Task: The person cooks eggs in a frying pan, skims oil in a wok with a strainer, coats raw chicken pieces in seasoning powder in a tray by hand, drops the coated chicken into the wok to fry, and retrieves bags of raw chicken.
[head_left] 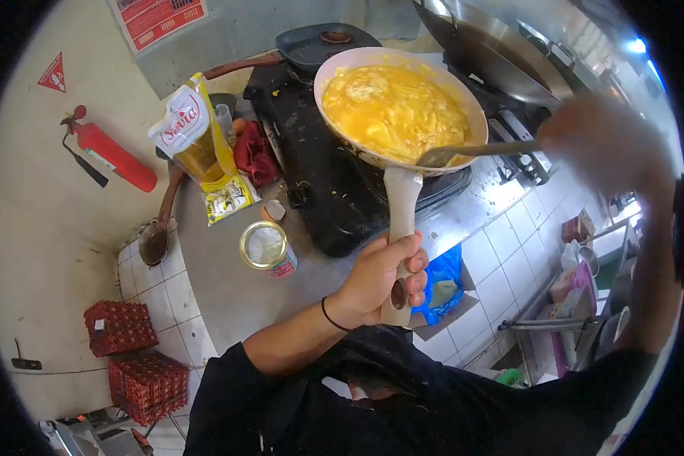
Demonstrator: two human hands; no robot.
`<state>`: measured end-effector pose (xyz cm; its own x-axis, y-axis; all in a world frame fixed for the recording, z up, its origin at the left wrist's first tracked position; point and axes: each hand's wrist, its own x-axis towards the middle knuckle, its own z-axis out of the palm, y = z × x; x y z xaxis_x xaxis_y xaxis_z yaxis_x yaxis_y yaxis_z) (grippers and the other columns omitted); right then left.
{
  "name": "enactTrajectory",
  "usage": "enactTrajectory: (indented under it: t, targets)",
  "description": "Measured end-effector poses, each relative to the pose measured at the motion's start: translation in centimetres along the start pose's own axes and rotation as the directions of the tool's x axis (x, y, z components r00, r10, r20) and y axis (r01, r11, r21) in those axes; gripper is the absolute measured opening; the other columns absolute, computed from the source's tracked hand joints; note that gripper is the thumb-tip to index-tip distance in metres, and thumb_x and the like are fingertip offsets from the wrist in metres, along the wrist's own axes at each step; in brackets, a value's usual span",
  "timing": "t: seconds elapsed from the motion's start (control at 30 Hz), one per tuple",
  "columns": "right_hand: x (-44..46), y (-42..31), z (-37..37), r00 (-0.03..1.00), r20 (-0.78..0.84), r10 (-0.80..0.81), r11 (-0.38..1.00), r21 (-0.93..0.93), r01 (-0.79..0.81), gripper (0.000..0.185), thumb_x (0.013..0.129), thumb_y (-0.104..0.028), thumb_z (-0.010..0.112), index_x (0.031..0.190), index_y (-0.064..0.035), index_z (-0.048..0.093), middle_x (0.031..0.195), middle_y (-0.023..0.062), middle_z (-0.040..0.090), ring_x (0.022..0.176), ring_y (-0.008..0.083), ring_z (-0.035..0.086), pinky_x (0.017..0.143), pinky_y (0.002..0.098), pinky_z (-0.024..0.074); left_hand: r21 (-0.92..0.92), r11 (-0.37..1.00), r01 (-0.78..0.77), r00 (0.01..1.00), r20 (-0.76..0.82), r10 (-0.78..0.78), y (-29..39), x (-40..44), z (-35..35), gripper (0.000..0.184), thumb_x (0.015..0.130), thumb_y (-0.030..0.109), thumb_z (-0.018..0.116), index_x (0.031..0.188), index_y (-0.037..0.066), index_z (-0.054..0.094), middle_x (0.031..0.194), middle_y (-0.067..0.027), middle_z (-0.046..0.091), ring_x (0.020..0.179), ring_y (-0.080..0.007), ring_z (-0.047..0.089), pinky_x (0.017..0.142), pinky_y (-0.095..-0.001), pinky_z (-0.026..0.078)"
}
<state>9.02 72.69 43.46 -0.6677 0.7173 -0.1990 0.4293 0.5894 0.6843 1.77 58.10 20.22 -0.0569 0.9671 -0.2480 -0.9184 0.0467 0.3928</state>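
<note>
My left hand [387,277] is wrapped round the pale handle of a frying pan [324,91], which is tilted above the black gas stove [342,220]. Yellow beaten egg [395,106], partly set and still glossy, covers the pan's inside. At the right, my right hand [600,144] is smeared by motion but closed around the handle of a metal spatula [501,150]. The spatula's blade lies at the near edge of the egg, by the pan's rim.
Left of the stove stand an oil pouch [194,137], an open tin [267,249], a cracked eggshell [273,210] and a red cloth [256,154]. A dark pan [311,45] and a large wok [494,53] are behind. Egg trays [148,384] are stacked on the floor.
</note>
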Motion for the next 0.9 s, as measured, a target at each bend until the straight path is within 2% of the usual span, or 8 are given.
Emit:
enactTrajectory:
  t: [0.1, 0.2, 0.3, 0.5, 0.67, 0.73, 0.8, 0.9]
  targets:
    - [-3.2, -4.3, 2.8, 0.916, -0.368, -0.161, 0.965, 0.136, 0.224, 0.016, 0.073, -0.011, 0.047, 0.07, -0.0029, 0.06, 0.07, 0.0152, 0.059, 0.068, 0.026, 0.06, 0.065, 0.0359, 0.0482, -0.004, 1.0, 0.008, 1.0, 0.012, -0.008, 0.0, 0.1, 0.0, 0.015, 0.086, 0.024, 0.047, 0.094, 0.011, 0.042, 0.064, 0.001, 0.04, 0.048, -0.0108, 0.041, 0.043, -0.0276, 0.039]
    - [-3.6, -7.0, 4.5, 0.935, -0.354, 0.009, 0.977, 0.203, 0.067, 0.017, 0.074, -0.009, 0.044, 0.067, -0.0011, 0.058, 0.066, 0.0168, 0.06, 0.065, 0.0273, 0.061, 0.063, 0.0356, 0.049, -0.023, 1.0, -0.005, 1.0, 0.025, 0.006, -0.2, 0.2, -0.1, 0.015, 0.085, 0.023, 0.048, 0.092, 0.012, 0.042, 0.064, 0.0008, 0.041, 0.048, -0.0111, 0.042, 0.043, -0.0278, 0.039]
    - [-3.0, -8.6, 6.4, 0.942, -0.318, 0.107, 0.947, 0.321, 0.001, 0.016, 0.075, -0.009, 0.044, 0.067, -0.001, 0.056, 0.066, 0.0169, 0.06, 0.066, 0.027, 0.061, 0.062, 0.0352, 0.0492, -0.026, 0.999, -0.032, 0.999, 0.043, 0.033, -0.6, 0.4, 0.0, 0.014, 0.085, 0.023, 0.049, 0.087, 0.011, 0.042, 0.064, 0.0003, 0.041, 0.049, -0.0115, 0.043, 0.043, -0.0277, 0.039]
    - [1.3, -9.6, 8.5, 0.924, -0.364, 0.118, 0.923, 0.383, 0.033, 0.017, 0.076, -0.011, 0.044, 0.071, -0.0021, 0.059, 0.072, 0.0161, 0.061, 0.069, 0.027, 0.062, 0.057, 0.0366, 0.0496, -0.008, 0.996, -0.084, 0.994, 0.074, 0.084, -1.4, 0.9, 0.3, 0.017, 0.085, 0.023, 0.049, 0.078, 0.009, 0.04, 0.063, -0.0009, 0.041, 0.049, -0.0121, 0.044, 0.043, -0.028, 0.042]
    - [7.4, -9.9, 10.0, 0.894, -0.419, 0.157, 0.907, 0.419, 0.037, 0.019, 0.076, -0.012, 0.044, 0.08, -0.003, 0.059, 0.076, 0.0174, 0.06, 0.073, 0.0321, 0.06, 0.065, 0.0415, 0.0471, -0.007, 0.992, -0.125, 0.989, 0.08, 0.126, -1.8, 1.2, 0.5, 0.016, 0.085, 0.02, 0.048, 0.078, 0.009, 0.039, 0.064, -0.0011, 0.042, 0.05, -0.0121, 0.045, 0.044, -0.028, 0.042]
    - [10.4, -8.6, 9.8, 0.918, -0.358, 0.17, 0.909, 0.417, -0.006, 0.019, 0.075, -0.013, 0.045, 0.08, -0.0037, 0.06, 0.078, 0.0163, 0.06, 0.074, 0.0317, 0.06, 0.066, 0.0414, 0.0472, -0.012, 0.992, -0.127, 0.988, 0.086, 0.128, -1.8, 1.1, 0.6, 0.015, 0.085, 0.02, 0.046, 0.077, 0.009, 0.039, 0.065, -0.0011, 0.042, 0.05, -0.012, 0.045, 0.044, -0.0283, 0.042]
    - [10.8, -5.5, 7.4, 0.906, -0.408, 0.107, 0.946, 0.323, 0.033, 0.016, 0.073, -0.014, 0.048, 0.076, -0.0048, 0.061, 0.079, 0.0142, 0.061, 0.074, 0.0307, 0.06, 0.067, 0.0404, 0.0476, -0.035, 0.992, -0.123, 0.988, 0.093, 0.126, -1.9, 1.2, 0.5, 0.014, 0.085, 0.019, 0.045, 0.077, 0.009, 0.039, 0.065, -0.001, 0.043, 0.05, -0.012, 0.045, 0.045, -0.0286, 0.042]
    - [9.8, -1.8, 1.6, 0.954, -0.295, -0.058, 0.998, -0.013, 0.057, 0.014, 0.071, -0.014, 0.051, 0.071, -0.0052, 0.063, 0.075, 0.0133, 0.062, 0.07, 0.0289, 0.06, 0.064, 0.0366, 0.0487, -0.089, 0.989, -0.116, 0.987, 0.101, 0.125, -2.7, 2.0, 0.2, 0.014, 0.084, 0.019, 0.045, 0.077, 0.01, 0.038, 0.065, -0.0008, 0.043, 0.051, -0.0122, 0.044, 0.045, -0.029, 0.041]
